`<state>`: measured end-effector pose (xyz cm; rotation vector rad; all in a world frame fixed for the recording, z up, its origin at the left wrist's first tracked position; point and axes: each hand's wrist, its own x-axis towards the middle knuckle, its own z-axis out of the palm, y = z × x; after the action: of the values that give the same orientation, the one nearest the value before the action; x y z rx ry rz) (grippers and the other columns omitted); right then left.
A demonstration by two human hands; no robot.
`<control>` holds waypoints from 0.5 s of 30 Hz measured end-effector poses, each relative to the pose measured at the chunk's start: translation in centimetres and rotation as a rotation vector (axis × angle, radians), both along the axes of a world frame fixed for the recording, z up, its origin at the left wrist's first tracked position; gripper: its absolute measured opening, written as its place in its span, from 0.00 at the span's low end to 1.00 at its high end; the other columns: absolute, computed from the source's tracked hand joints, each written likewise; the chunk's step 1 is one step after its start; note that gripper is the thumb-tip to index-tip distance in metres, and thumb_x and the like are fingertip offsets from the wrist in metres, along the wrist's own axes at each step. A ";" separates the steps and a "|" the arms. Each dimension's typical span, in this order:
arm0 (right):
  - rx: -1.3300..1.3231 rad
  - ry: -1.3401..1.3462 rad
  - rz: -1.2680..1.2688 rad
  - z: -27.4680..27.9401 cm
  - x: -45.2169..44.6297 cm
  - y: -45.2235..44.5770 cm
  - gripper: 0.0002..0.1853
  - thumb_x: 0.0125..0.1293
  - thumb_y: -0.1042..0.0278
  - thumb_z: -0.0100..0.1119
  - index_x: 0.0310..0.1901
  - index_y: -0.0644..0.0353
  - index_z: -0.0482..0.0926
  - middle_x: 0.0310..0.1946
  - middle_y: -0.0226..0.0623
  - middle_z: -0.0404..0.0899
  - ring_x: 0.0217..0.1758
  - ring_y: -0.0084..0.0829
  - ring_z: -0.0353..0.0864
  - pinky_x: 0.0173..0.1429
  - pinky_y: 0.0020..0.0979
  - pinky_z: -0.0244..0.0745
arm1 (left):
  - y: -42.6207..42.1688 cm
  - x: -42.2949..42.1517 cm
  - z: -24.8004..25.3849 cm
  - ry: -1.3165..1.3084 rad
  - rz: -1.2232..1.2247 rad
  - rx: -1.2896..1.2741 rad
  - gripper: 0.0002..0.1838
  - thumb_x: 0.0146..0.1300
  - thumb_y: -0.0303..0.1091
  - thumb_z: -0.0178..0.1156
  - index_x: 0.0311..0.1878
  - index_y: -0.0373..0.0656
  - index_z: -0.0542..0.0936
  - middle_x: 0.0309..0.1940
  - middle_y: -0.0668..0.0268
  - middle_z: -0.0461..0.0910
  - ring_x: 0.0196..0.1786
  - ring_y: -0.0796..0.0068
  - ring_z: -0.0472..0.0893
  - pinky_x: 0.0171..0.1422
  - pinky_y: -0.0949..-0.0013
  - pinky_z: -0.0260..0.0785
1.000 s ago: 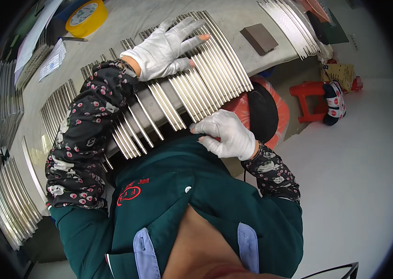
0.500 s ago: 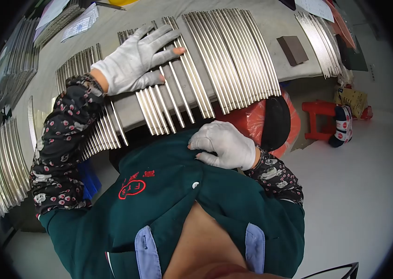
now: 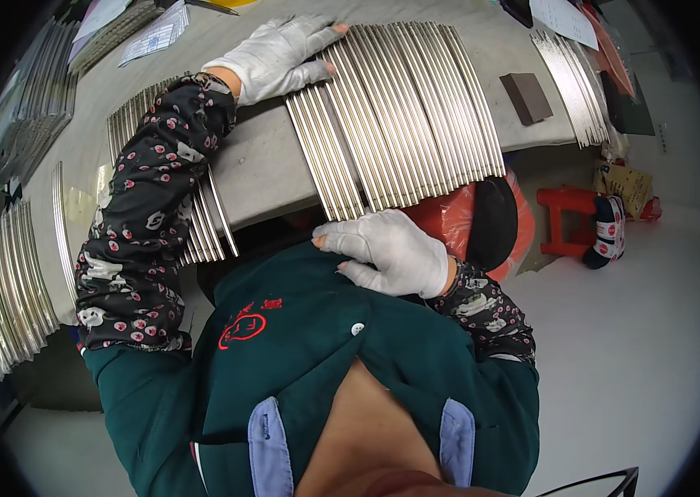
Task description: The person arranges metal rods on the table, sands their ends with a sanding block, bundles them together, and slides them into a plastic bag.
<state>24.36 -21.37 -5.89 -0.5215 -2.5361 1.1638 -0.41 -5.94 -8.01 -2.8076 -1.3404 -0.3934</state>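
Silvery metal rods (image 3: 416,116) lie side by side across the grey surface (image 3: 259,166), their lower ends jutting past its near edge, and the step in hand looks to be evening them into one row. Palm down with its fingers a little spread, the gloved left hand (image 3: 280,62) lies at the upper ends of the narrower group (image 3: 321,149); its grip is loose and flat, closed around nothing. Beside the lower ends, the gloved right hand (image 3: 387,253) is half curled, thumb apart from the fingers, with nothing visible in it (whether it touches the rods I cannot tell). A next move would probably call for light, level pressure, so the slim gap between groups closes without rods riding over each other. Counting: two hands, one dark rectangular block (image 3: 526,98), one red stool (image 3: 561,219), one wide group of rods and one narrower. One more group (image 3: 224,214) is partly hidden by the left sleeve (image 3: 139,224); single rods are packed too closely to count surely.
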 end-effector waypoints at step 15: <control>-0.038 0.054 0.019 -1.1 -0.4 -0.2 0.16 0.53 0.73 0.64 0.46 0.62 0.81 0.42 0.41 0.84 0.43 0.41 0.84 0.48 0.37 0.79 | -3.4 -4.9 2.8 0.060 -0.017 0.075 0.34 0.71 0.55 0.47 0.75 0.53 0.56 0.74 0.54 0.55 0.75 0.51 0.56 0.78 0.48 0.49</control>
<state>23.91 -21.58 -6.97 -0.4694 -2.4832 1.2179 -5.35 -9.32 -5.19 -2.7486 -1.2638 -0.3487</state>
